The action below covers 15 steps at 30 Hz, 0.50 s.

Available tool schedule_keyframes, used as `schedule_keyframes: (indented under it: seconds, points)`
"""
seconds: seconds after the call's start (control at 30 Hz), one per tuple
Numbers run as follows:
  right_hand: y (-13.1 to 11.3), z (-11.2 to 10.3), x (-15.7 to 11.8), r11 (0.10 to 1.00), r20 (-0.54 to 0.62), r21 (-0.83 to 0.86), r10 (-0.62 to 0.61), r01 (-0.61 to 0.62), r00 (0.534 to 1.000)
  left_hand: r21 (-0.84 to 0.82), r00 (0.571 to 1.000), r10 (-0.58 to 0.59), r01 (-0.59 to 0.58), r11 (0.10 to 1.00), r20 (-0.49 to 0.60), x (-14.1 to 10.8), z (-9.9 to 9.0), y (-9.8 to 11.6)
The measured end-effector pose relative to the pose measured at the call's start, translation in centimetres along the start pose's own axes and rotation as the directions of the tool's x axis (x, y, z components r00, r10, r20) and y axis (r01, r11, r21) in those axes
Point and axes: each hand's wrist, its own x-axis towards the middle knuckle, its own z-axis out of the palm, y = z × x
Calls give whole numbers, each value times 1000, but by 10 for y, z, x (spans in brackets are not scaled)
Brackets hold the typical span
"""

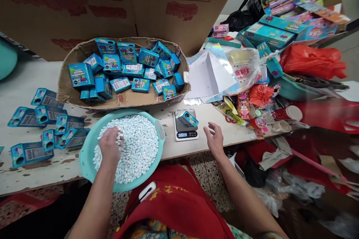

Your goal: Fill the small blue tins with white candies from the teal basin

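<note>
My left hand (110, 145) is over the turquoise basin (161, 130), its fingers curled round a small clump of pale candies. Small white and light-blue candies (137, 145) fill much of that basin. Just right of the digital scale (186, 135), my right hand (214, 140) hovers with its fingers apart and nothing in it. On the scale's plate lies a small blue candy box (188, 118), tilted on its side. Several similar blue boxes (70, 138) with round holes in their ends lie on the table left of the basin.
Behind the basin, a cut-down cardboard tray (126, 99) holds many blue boxes. A large carton (134, 3) stands behind it. To the right are white paper (209, 76), wrapped sweets (243, 106), a red bag (312, 61) and a box of colourful packs (288, 0). The table's front edge runs near my apron (171, 201).
</note>
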Motion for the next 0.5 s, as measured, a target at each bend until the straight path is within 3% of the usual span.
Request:
schedule_keyframes:
  seconds: [0.07, 0.17, 0.27, 0.43, 0.5]
  points:
    - [1, 0, 3, 999, 0, 28, 35, -35, 999, -234, 995, -88, 99, 967, 56, 2, -2, 6]
    - [1, 3, 6, 996, 13, 53, 69, -70, 998, -383, 945, -272, 322, 866, 181, 3, -4, 9]
    - [0, 6, 6, 995, 38, 65, 75, -77, 996, -485, 927, -316, 374, 790, 201, 3, -3, 8]
    - [-5, 12, 6, 996, 58, 75, 47, -52, 997, -443, 878, -452, 473, 762, 158, -3, 3, 5]
    - [-10, 15, 5, 996, 59, 80, 23, -27, 998, -350, 888, -436, 459, 816, 148, -7, 4, 6]
